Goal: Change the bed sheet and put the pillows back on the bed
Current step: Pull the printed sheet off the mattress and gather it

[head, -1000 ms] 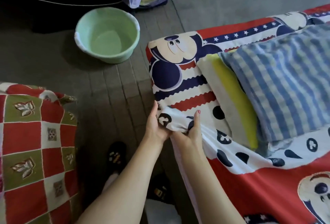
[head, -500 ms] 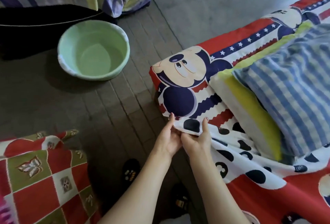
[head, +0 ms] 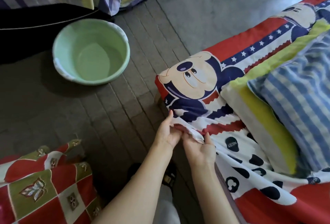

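Now both hands, left hand (head: 167,134) and right hand (head: 199,148), pinching bed sheet (head: 192,132) edge.

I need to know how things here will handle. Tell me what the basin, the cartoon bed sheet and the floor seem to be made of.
Basin: probably plastic, pale green and smooth, with a soft sheen and a thin moulded rim.
Bed sheet: thin printed woven cloth, matte; it folds and bunches where the left hand and right hand pinch its edge.
Floor: looks like grey brick or paving, matte, with narrow joints; further off it turns to smooth concrete.
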